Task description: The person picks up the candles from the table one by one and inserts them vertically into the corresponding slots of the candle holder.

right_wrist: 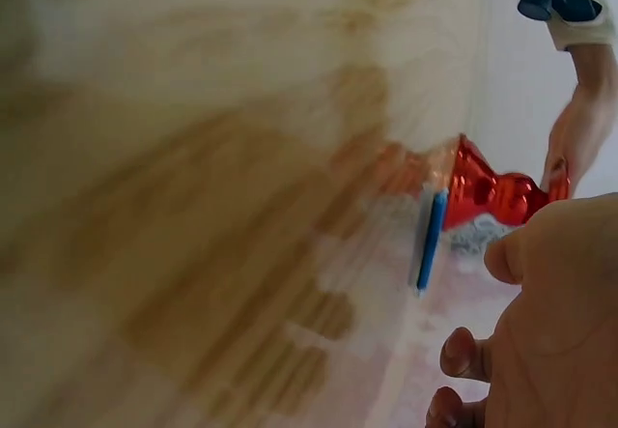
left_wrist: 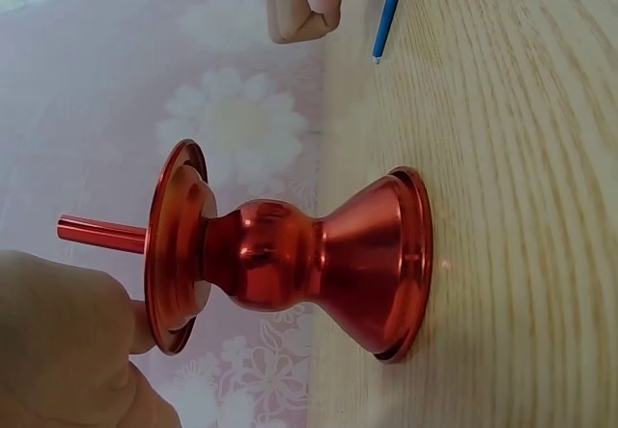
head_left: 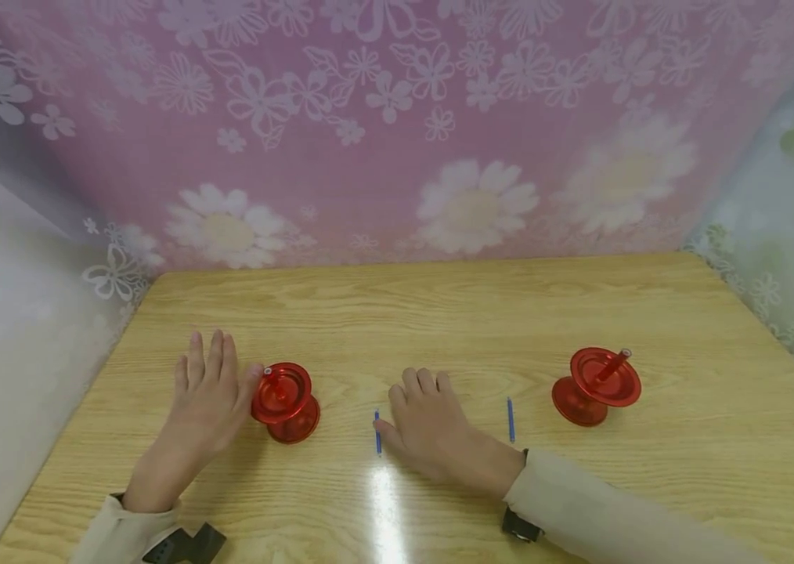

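Reaching over the bench (head_left: 411,313) in pale sleeves (head_left: 601,505) that are cut off at the bottom of the head view, I judge my work to be at an early point. Nearest, my right hand (head_left: 432,427) is loosely bent and has hold of nothing; from above its thumb covers part of the left blue stick (head_left: 378,444), yet both wrist views show a gap between them. That stick lies flat on the bench, not yet picked up. My left hand (head_left: 207,407) has its fingers stretched out, thumb at the dish of the left red holder (head_left: 291,398). Perhaps the thumb touches the rim, but the left wrist view crops most of that hand and the dish hides some of it, so I cannot tell. The holder stands upright, its post bearing nothing. Farther right, the right blue stick (head_left: 511,421) lies loose, and beyond it the right red holder (head_left: 594,384) also stands upright, post bare. So both holders are standing, while neither stick is lifted. The right wrist view is blurred and shows neither of that right-hand pair. Behind everything is the flowered wall (head_left: 341,188).
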{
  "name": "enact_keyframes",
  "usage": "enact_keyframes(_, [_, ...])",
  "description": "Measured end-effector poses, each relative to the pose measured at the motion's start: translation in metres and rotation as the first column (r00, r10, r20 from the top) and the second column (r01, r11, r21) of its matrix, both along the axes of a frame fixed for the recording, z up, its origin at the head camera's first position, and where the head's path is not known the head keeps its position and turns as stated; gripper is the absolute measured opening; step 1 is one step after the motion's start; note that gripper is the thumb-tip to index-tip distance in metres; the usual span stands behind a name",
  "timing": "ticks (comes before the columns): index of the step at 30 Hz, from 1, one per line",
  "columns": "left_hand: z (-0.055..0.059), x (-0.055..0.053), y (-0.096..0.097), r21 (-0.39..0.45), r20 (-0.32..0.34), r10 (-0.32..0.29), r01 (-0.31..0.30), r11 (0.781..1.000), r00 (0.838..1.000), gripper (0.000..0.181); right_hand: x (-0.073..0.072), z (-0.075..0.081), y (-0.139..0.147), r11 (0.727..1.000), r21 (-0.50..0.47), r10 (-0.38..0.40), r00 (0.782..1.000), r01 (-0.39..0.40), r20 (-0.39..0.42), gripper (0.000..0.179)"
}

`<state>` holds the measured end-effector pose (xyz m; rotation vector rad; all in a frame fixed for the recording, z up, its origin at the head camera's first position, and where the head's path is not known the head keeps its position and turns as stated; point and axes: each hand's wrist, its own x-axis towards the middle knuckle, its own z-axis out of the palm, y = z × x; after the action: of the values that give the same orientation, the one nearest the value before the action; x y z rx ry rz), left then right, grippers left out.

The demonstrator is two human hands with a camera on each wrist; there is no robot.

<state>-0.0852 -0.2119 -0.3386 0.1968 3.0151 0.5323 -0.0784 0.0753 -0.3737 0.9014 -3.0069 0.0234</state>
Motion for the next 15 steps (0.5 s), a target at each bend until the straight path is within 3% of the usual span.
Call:
enact_keyframes(4, [-0.001, 0.001, 0.001, -0.003, 0.007, -0.005, 0.005, 1.000, 1.000, 0.076, 0.000, -0.002, -0.007, 0.998, 0.064, 0.017, 1.000, -0.017, 0.012, 0.040])
enact_keyframes(15, [-0.003, 0.001, 0.004, -0.010, -0.015, -0.012, 0.012, 1.000, 1.000, 0.072, -0.002, -0.006, -0.029, 0.966, 0.257, 0.059, 0.996, -0.039, -0.070, 0.034])
